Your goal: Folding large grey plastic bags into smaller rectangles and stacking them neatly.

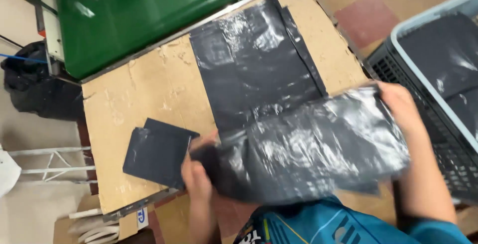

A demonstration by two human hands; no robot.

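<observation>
Both of my hands hold one wide, shiny dark grey plastic bag stretched between them above the near edge of a cardboard-covered table. My left hand grips the bag's left end. My right hand grips its right end, close to the basket. A stack of similar dark plastic bags lies flat on the cardboard just beyond it. A small folded dark bag lies on the cardboard to the left of my left hand.
A green machine surface borders the far side of the cardboard. A grey plastic basket holding more dark bags stands at the right. Tiled floor shows at the top right. A black bag sits on the floor at the left.
</observation>
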